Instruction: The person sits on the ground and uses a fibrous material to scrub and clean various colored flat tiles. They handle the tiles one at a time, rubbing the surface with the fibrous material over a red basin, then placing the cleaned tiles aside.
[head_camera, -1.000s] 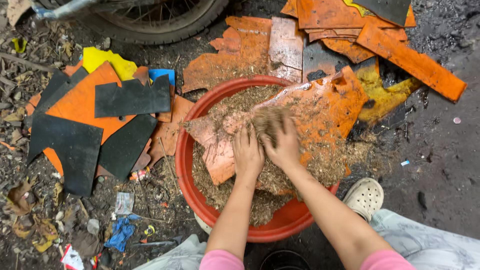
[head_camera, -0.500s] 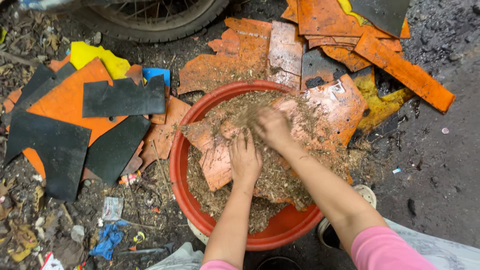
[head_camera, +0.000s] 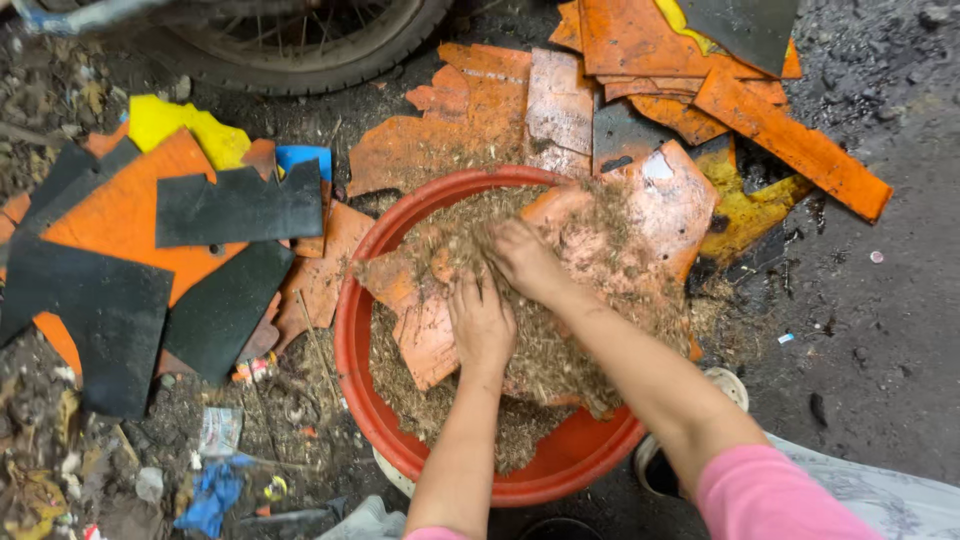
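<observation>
A round red basin (head_camera: 352, 330) sits on the ground, filled with brown crumbly debris (head_camera: 560, 355) and broken orange plastic pieces (head_camera: 425, 330). My left hand (head_camera: 482, 322) lies palm down on the debris near the basin's middle, fingers together. My right hand (head_camera: 522, 255) is just beyond it, pressed into the crumbly matter with the fingers curled over it. A large orange sheet (head_camera: 672, 205) leans over the basin's far right rim, dusted with the same debris. Whether either hand grips a piece is hidden by the dirt.
Black plastic shards (head_camera: 235, 205), an orange panel (head_camera: 120, 215) and a yellow piece (head_camera: 175, 120) lie left of the basin. More orange strips (head_camera: 790, 145) are stacked at top right. A wheel tyre (head_camera: 300, 55) stands at the top. My white shoe (head_camera: 735, 385) is beside the basin.
Both hands have shifted left and farther into the basin, spreading over the debris. The camera has drifted, so the basin sits more to the centre.
</observation>
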